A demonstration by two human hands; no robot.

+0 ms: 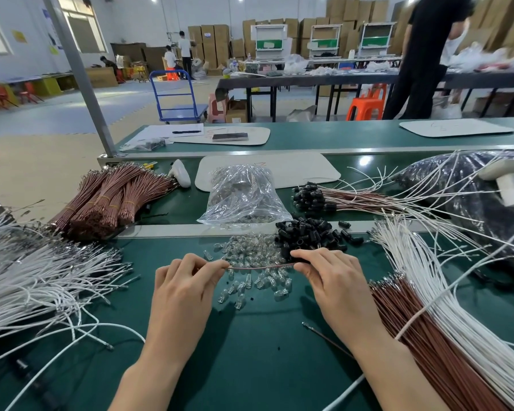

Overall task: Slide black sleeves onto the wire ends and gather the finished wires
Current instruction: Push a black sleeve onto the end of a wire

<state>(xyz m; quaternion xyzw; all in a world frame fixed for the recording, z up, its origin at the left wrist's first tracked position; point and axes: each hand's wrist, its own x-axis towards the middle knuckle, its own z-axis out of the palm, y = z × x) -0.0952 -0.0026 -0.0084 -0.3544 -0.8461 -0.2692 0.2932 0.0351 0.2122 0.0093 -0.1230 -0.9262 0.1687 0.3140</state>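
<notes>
Left hand (187,280) pinches the left end of a thin red-brown insulated wire (261,266). The wire is straight, its long axis running left-right above the green bench (250,351). Right hand (330,271) pinches the right end. The loose heap of short black plastic sleeves (306,232) lies just beyond its fingertips. Judgement: the right hand is nearer, so the sleeve goes on that end.

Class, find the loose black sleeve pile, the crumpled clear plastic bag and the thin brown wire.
Loose black sleeve pile (306,232): head view, pile's middle.
Crumpled clear plastic bag (244,194): head view, bag's middle.
Thin brown wire (261,266): head view, midspan.
</notes>
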